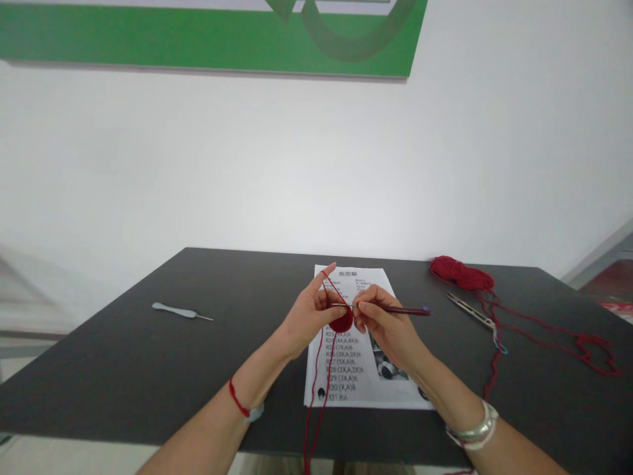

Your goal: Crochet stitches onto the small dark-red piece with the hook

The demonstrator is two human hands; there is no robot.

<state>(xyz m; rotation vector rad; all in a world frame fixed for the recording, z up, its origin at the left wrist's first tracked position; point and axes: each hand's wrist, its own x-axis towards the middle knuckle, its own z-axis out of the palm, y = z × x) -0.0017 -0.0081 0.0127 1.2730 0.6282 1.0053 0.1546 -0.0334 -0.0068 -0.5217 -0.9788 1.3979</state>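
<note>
My left hand pinches a small round piece of red crochet between thumb and fingers. Its index finger is raised, with red yarn running over it down to the work. In my right hand is a crochet hook with a dark red handle, held like a pencil. The hook's thin metal tip meets the top edge of the crochet piece, close to my left thumb. Two strands of yarn hang below my left hand, over the table's front edge. Exact stitches are too small to make out.
Under my hands lies a printed pattern sheet on the black table. A grey-handled hook rests at the left. To the right are a red yarn skein, small scissors and loose yarn. A white wall stands behind.
</note>
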